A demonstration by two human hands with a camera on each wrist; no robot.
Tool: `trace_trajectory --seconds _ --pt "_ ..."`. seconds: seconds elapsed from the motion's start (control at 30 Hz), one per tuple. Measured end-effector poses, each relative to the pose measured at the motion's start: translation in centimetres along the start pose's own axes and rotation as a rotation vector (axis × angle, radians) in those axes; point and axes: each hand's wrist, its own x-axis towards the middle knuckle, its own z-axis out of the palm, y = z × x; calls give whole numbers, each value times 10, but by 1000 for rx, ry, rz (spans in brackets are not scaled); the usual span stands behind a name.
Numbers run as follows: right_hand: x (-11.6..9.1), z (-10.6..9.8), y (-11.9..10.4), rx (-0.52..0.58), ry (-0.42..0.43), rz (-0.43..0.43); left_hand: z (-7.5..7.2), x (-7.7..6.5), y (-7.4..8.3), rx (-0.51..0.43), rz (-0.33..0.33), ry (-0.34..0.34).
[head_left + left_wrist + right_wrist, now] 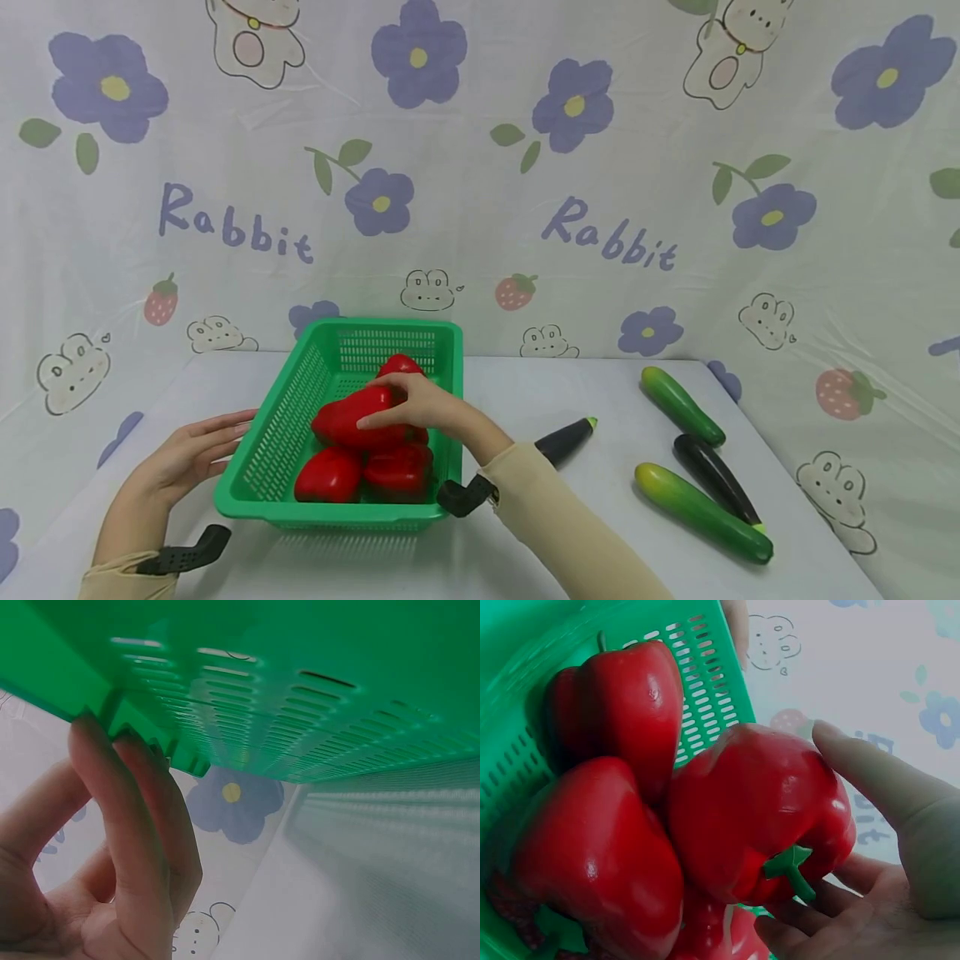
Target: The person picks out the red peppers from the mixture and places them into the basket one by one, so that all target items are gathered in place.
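Observation:
A green plastic basket [341, 510] with slotted walls stands on the white table and holds several red bell peppers [327, 476]. Over it reaches my right hand [422, 405], gripping one red bell pepper [757, 810] on top of the others. Thumb and fingers lie on opposite sides of that pepper near its green stem [789, 866]. My left hand [187, 458] is at the basket's left side. In the left wrist view, its fingertips [94, 739] touch the underside of the green rim, the fingers gently bent.
Right of the basket lies an eggplant [567, 442], partly hidden by the right forearm. Farther right are two green cucumbers [681, 406] and another eggplant [716, 479]. A printed rabbit curtain [480, 208] hangs behind the table [525, 392].

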Motion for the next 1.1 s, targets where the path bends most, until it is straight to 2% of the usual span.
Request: trace_trajectory --seconds 0.13,0.3,0.57,0.77,0.9,1.1 --pt "-2 -2 0 -18 -9 -23 0 1 0 -10 2 -3" --pt "-3 -10 0 1 -2 -94 0 1 0 -6 3 -3" --pt "-6 -31 8 50 98 -144 0 -1 1 14 4 3" --pt "-8 -52 27 -82 234 -166 1 -3 2 65 -18 44" --pt "-12 -71 44 -178 338 -115 2 -2 6 119 -30 60" --pt "-18 -101 71 -375 432 -61 1 -2 19 211 -31 41"
